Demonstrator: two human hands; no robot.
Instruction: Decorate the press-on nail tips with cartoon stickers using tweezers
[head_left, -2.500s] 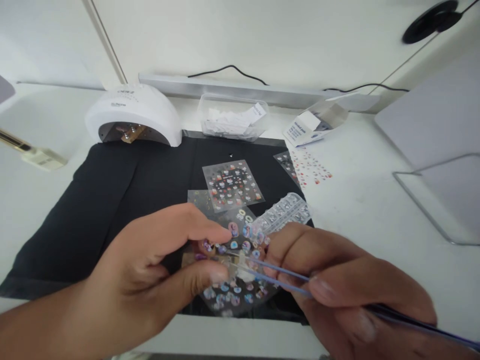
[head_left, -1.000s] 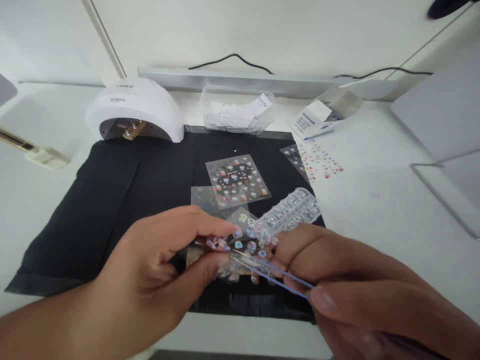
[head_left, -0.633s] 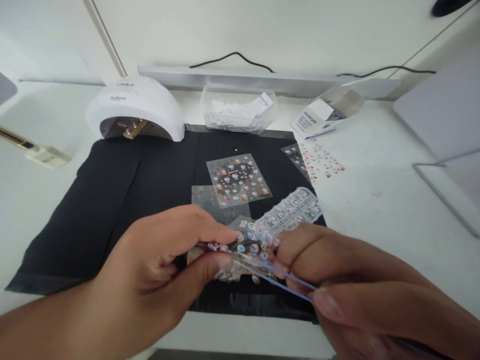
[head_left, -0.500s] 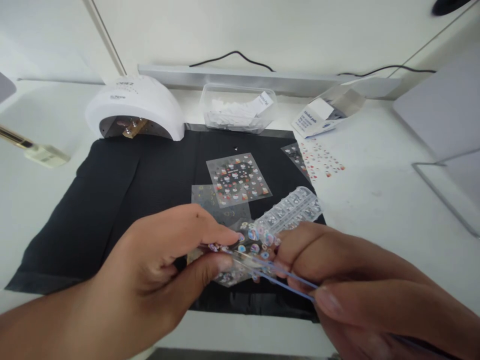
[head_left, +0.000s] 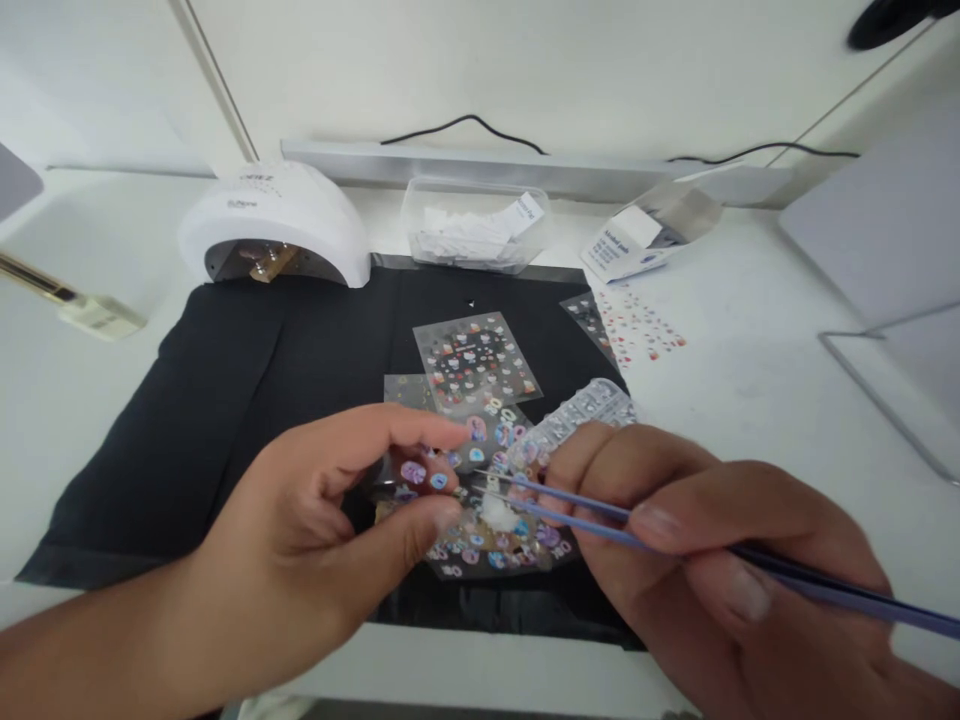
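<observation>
My left hand (head_left: 330,510) holds the left edge of a clear nail sticker sheet (head_left: 491,455) with purple and blue designs. Its middle fingertip shows through the plastic, while the thumb sits a little apart from the index finger. A pair of lilac tweezers (head_left: 592,512) is gripped in my right hand (head_left: 697,540); their thin tips are slightly parted over the sheet. My right fingertips are by the sheet's right side. More stickers with similar designs (head_left: 487,560) show beneath. Behind my right hand, a clear compartment box of rhinestones (head_left: 585,410) is partly covered.
A white nail lamp (head_left: 274,220) stands at the back left of the black mat (head_left: 315,350). Behind the mat are a clear tub of pads (head_left: 476,235) and an alcohol pad box (head_left: 637,240). Another sticker sheet (head_left: 476,355) lies mid-mat, and a brush (head_left: 97,312) is at left.
The held sheet now faces up more, showing more stickers. My left thumb has parted from the index finger. The tweezers have turned flatter, with their tips more apart.
</observation>
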